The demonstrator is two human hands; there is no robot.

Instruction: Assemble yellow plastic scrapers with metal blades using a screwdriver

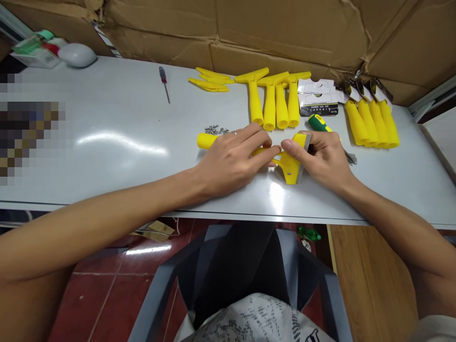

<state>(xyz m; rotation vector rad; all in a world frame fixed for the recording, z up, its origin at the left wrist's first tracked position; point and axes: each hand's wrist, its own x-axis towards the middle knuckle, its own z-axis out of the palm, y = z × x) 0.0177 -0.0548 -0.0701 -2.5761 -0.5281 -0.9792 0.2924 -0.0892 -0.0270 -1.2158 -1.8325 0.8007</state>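
A yellow scraper [290, 166] lies sideways low over the white table, its handle to the left and its wide head with a metal blade edge to the right. My left hand [235, 159] is closed over the handle and hides most of it. With thumb on top and fingers behind, my right hand [326, 154] pinches the head at the blade edge. A small screw shows in the lower part of the head. Loose screws [215, 129] lie just beyond my left hand. Past my right hand is a green and yellow screwdriver handle [318, 122].
Yellow scraper handles [270, 104] and flat yellow pieces [212, 80] lie along the back. Black and white packaging cards [318, 97] and several finished-looking scrapers [372, 121] are at the right. A small screwdriver [164, 83] lies at back left. Cardboard [285, 31] lines the rear.
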